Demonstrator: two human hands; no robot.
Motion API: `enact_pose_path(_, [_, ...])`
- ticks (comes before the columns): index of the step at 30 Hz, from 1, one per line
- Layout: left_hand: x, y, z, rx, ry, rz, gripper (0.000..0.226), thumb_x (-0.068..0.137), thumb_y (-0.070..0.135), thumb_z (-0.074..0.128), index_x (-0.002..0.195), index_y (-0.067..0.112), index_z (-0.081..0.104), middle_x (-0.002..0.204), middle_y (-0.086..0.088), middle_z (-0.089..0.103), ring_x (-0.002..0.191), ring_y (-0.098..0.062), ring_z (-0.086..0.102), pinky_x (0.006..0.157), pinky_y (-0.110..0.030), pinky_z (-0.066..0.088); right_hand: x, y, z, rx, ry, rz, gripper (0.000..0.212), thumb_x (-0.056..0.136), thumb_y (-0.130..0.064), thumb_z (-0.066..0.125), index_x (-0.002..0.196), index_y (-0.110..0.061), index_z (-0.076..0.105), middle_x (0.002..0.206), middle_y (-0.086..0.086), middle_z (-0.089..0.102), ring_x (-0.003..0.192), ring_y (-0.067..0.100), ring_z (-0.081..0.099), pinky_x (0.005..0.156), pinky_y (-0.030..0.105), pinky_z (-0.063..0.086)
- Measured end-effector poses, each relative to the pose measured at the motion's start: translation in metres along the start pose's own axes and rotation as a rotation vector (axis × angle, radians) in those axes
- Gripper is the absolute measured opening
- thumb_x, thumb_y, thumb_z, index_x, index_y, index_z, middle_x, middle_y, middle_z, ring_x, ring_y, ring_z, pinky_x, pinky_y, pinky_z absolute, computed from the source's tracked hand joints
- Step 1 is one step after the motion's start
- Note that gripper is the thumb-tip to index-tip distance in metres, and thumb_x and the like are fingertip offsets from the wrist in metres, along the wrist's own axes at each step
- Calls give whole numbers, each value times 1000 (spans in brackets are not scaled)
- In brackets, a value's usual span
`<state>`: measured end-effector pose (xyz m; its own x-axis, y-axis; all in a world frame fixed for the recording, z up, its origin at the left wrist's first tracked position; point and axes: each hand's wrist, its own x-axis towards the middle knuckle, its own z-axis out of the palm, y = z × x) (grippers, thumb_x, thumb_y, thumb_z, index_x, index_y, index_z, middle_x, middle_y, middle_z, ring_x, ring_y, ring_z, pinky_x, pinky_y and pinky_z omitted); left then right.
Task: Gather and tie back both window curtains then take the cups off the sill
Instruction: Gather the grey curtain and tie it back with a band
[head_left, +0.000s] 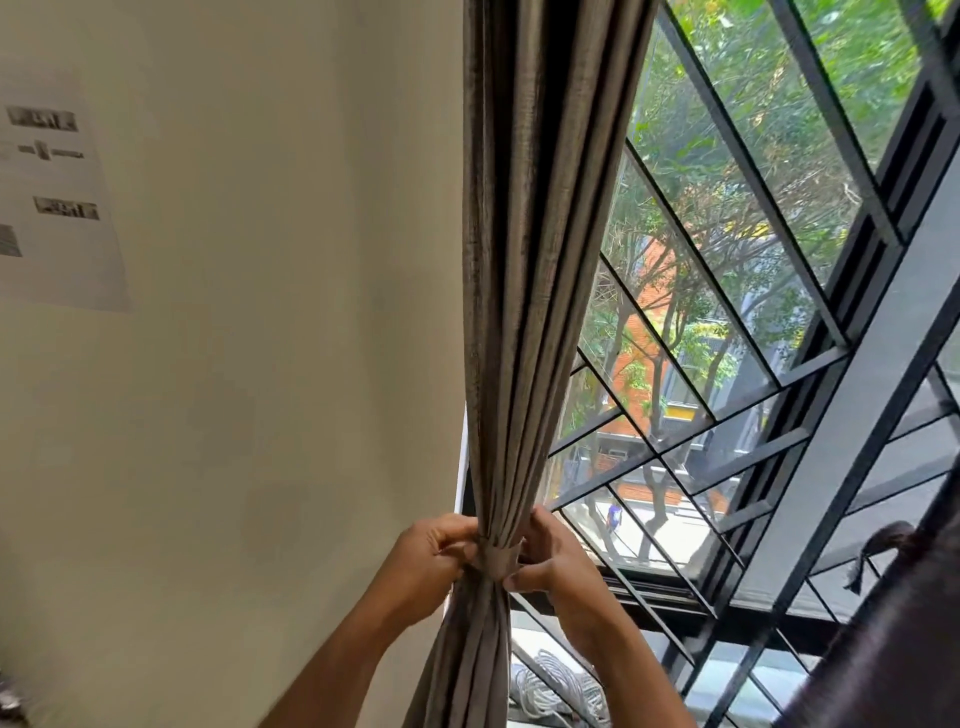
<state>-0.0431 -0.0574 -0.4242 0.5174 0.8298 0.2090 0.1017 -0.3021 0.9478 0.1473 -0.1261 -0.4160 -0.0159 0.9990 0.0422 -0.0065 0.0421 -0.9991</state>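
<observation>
A grey-brown curtain (524, 260) hangs gathered into a tight bundle at the left edge of the window. A lighter fabric tie-back band (497, 557) wraps the bundle at its narrowest point. My left hand (434, 551) grips the band from the left side. My right hand (545, 558) pinches the band from the right, fingers curled round the curtain's back. At the far right a second, dark curtain (893, 639) is bunched with a knot of dark tie (865, 558). No cups or sill show in this view.
A cream wall (260, 364) with a printed sheet of paper (57, 197) lies to the left. The window has black metal grille bars (753, 441) with trees and a street beyond. A coil of white cable (556, 686) lies below, outside the glass.
</observation>
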Motion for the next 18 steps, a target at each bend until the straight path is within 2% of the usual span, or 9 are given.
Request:
enact_pose_path(2, [5,-4,-7,3,-3,-9,51,98,-14,55,112,27,82,105,0,83,95,-9,76,87,-21,56,4,4,-6,32,-51,-17,72,67,25,60,128,-12,70,122,25,75,107,31,73,82,39,58])
enact_pose_path(4, [10,-8,-14,-39,-12,-24,39,98,-15,55,116,15,73,110,-13,81,104,-19,75,95,-30,58,9,10,-10,75,-41,-44,56,77,28,61,120,-7,73,111,21,79,99,28,76,83,36,61])
enact_pose_path(6, [13,-8,-20,-74,-11,-48,29,99,-15,58,119,4,67,111,-19,79,101,-17,75,90,-25,59,12,16,-14,79,-17,-57,41,86,22,63,114,-6,74,103,20,78,93,28,75,88,42,62])
enact_pose_path(8, [14,-7,-25,-130,64,-45,27,98,-16,61,119,1,68,104,-16,81,92,-12,76,81,-20,59,15,21,-18,47,14,-53,29,94,15,63,114,-3,72,103,20,77,96,31,73,94,50,58])
enact_pose_path(10, [16,-11,-27,-217,160,-41,28,98,-15,63,119,2,69,99,-11,82,93,-16,77,84,-23,62,17,22,-21,29,20,-27,26,98,12,60,118,-2,70,105,18,76,98,30,71,94,48,57])
enact_pose_path(12, [20,-17,-22,-267,186,-69,35,97,-9,68,126,10,71,104,-13,82,100,-22,78,94,-33,64,18,19,-20,29,-42,-2,29,99,9,59,124,-1,69,111,16,76,102,27,71,90,43,59])
enact_pose_path(15, [29,-23,-10,-403,114,-141,48,96,-3,72,142,10,63,121,-27,76,115,-39,75,106,-52,59,23,10,-18,24,-142,26,33,102,9,58,132,-1,69,115,13,76,104,24,74,87,37,62])
enact_pose_path(18, [35,-27,-8,-524,3,-192,56,87,5,82,140,7,65,126,-33,73,112,-43,72,109,-61,54,29,7,-25,46,-216,50,33,103,8,59,136,5,65,119,20,71,99,23,73,84,34,61])
